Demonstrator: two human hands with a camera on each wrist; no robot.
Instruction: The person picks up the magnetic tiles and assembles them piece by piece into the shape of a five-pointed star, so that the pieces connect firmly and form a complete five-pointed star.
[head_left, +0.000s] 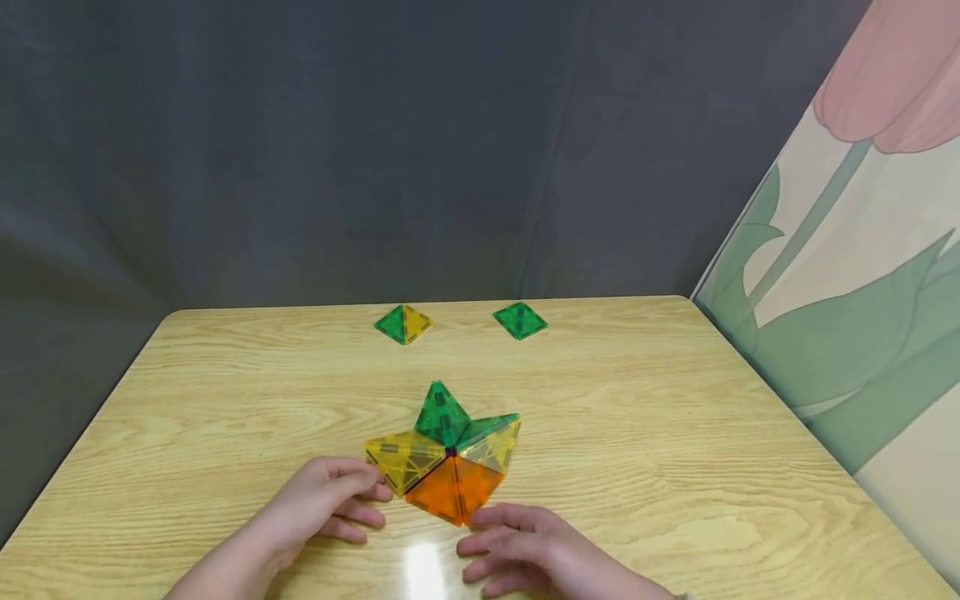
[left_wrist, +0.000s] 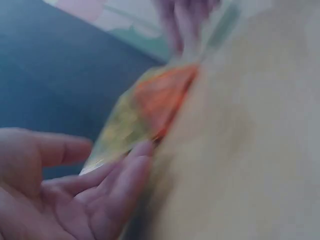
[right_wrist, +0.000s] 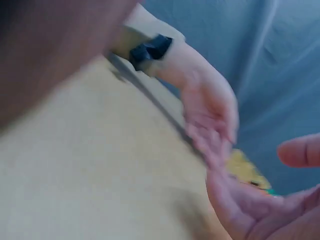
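A star-like build of translucent magnetic tiles (head_left: 453, 482) stands on the table in the head view, with orange, yellow and green triangles meeting near its middle. At its left, my left hand (head_left: 330, 504) has loosely bent fingers beside the yellow triangles (head_left: 401, 457); whether the fingertips touch them I cannot tell. My right hand (head_left: 536, 550) is by the front corner of the orange triangles, its fingers spread and relaxed, with no tile in them. Both wrist views are blurred. In the left wrist view the orange tiles (left_wrist: 162, 100) appear just beyond the left fingertips.
Toward the table's (head_left: 225, 417) far edge lie a green-and-yellow tile piece (head_left: 403, 324) and a green tile piece (head_left: 520, 320). A dark curtain (head_left: 375, 150) hangs behind the table, and a tulip-painted panel (head_left: 847, 275) borders the right side.
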